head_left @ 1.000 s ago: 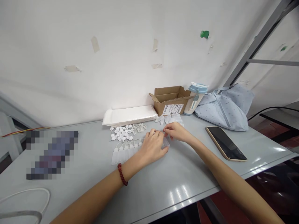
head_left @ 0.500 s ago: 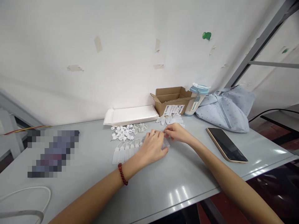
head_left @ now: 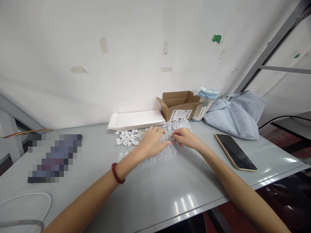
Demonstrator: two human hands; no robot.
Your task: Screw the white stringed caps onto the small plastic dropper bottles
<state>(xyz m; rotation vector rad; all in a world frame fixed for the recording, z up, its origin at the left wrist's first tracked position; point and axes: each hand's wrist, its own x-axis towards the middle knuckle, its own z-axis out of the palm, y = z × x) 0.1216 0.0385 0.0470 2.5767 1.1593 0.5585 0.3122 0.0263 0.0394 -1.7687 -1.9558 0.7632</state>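
Note:
A row of small translucent plastic pieces with white cord loops (head_left: pixel 171 149) lies on the grey table. My left hand (head_left: pixel 152 140) passes over the middle of this row with its fingers extended and thumb apart, holding nothing that I can see. At the right end, my right hand (head_left: pixel 184 137) has thumb and forefinger pinched together at a thin white cord (head_left: pixel 168 138). The left end of the row is partly hidden behind my left forearm. Behind my left hand lie a pile of small white plastic caps (head_left: pixel 126 138) and a bunch of cords (head_left: pixel 142 132), partly covered.
White padded envelopes (head_left: pixel 137 119) lie against the wall beside an open cardboard box (head_left: pixel 181 105). Loose translucent pieces (head_left: pixel 176 124) sit before the box. A tumbler (head_left: pixel 205 104), a blue fabric bag (head_left: pixel 234 115) and a phone (head_left: pixel 235 152) are at right. A pale cable (head_left: pixel 50 204) curves at left.
My left hand has lifted away from the right end of the row and moved left, its fingers straightening. More of the translucent pieces show. My right hand stays almost in place.

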